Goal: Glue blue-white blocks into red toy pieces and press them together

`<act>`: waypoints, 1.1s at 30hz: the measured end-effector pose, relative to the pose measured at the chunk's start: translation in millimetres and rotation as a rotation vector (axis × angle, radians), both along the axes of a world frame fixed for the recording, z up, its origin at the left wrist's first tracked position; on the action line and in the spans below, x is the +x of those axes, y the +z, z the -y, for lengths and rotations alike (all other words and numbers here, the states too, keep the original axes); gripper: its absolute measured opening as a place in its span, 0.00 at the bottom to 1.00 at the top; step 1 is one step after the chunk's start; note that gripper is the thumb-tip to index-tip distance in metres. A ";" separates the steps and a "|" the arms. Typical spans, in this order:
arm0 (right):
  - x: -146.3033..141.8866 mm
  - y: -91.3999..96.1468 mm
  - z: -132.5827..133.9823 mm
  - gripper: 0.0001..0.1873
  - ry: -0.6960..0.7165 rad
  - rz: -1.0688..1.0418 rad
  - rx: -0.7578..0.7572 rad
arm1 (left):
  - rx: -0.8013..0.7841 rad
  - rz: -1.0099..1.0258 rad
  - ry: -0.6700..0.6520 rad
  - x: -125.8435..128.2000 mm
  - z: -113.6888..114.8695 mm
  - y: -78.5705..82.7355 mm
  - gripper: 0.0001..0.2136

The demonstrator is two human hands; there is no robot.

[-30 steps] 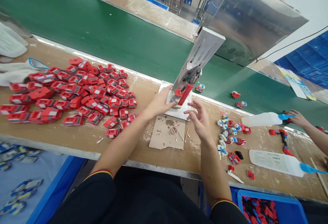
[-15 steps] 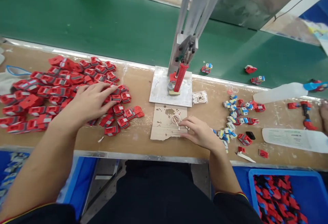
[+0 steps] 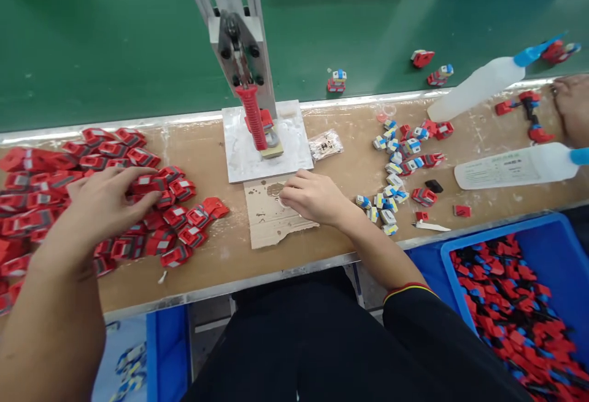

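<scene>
My left hand [image 3: 108, 205] rests over a large pile of red-and-grey plastic toy parts [image 3: 131, 247] on the left. Its thumb and forefinger stand apart on either side of one red part; a firm grip does not show. My right hand [image 3: 313, 198] is closed in a pinch above a stained cardboard piece [image 3: 267, 230]. A thin cotton swab lay at these fingertips a moment before; the fingers now mostly hide it and a small round cap. Behind stands a toggle press with a red handle [image 3: 252, 116], over a white base plate [image 3: 237, 159] holding a red part.
Right of the press lie a bag of cotton swabs [image 3: 326, 144], small white-blue-yellow parts [image 3: 393, 169] and two plastic bottles [image 3: 483, 89]. A blue bin [image 3: 448, 255] of red-black parts stands front right. A co-worker's hand [image 3: 573, 107] is far right, beside the green belt [image 3: 115, 52].
The view has swung right, so the bench appears shifted left. My right hand's fingers have closed over the cap and swab. My left hand stays over the red pile.
</scene>
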State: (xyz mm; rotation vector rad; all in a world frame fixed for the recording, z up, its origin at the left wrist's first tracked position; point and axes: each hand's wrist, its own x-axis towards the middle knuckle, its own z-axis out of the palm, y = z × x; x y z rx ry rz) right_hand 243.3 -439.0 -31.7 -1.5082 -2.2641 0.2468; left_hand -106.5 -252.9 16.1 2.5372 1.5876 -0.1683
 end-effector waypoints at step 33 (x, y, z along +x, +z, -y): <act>1.6 4.4 -13.7 0.15 -0.309 -1.448 0.165 | -0.854 1.830 0.278 126.3 102.8 -69.8 0.24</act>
